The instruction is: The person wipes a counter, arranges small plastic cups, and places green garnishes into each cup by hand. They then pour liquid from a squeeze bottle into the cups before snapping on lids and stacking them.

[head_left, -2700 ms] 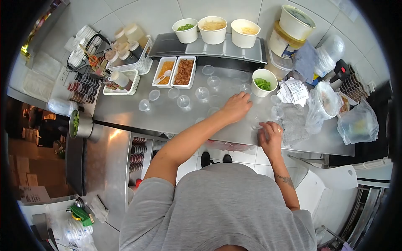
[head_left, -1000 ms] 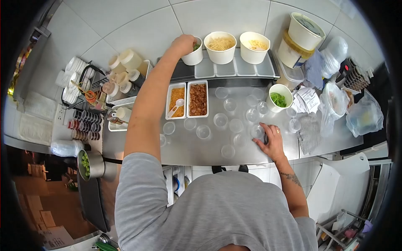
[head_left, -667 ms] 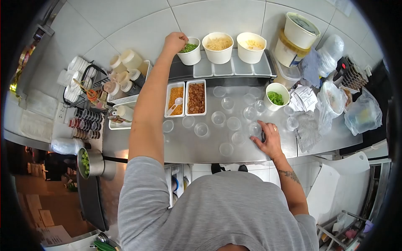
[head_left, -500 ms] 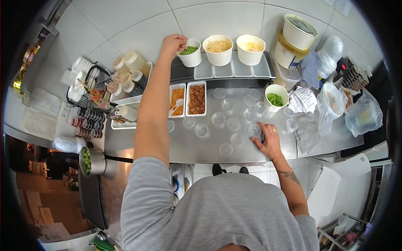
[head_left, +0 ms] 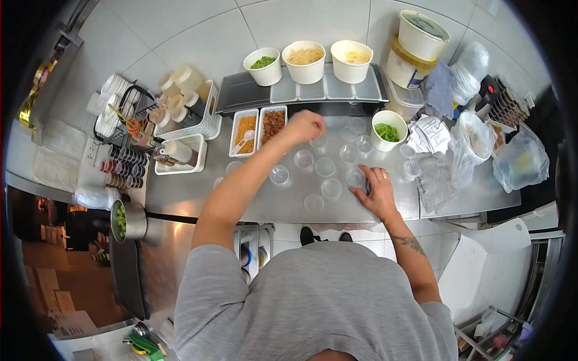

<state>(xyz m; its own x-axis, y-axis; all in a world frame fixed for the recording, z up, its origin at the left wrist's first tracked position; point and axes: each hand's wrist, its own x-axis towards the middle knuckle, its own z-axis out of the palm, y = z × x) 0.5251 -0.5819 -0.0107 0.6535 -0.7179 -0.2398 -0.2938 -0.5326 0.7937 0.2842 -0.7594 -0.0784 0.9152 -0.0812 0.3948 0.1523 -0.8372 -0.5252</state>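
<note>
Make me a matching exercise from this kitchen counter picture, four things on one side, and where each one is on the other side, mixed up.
Things:
1. left hand
2. right hand
3. white spoon
4. bowl of chopped greens

Places:
A. leftmost of three white bowls on the raised steel shelf
B. lying in the tray of orange crumbs
C. resting flat on the steel counter beside a clear cup
D. raised, fingers pinched, over the clear cups near the tray of brown bits

Pairs: 1-D, 2-C, 3-B, 4-A

Bright, even overhead light floods the brushed stainless-steel counter [head_left: 283, 207], leaving soft glare and faint shadows. Fisheye distortion bends the edges into a black vignette; the raised left hand [head_left: 306, 125] is slightly motion-blurred.
</note>
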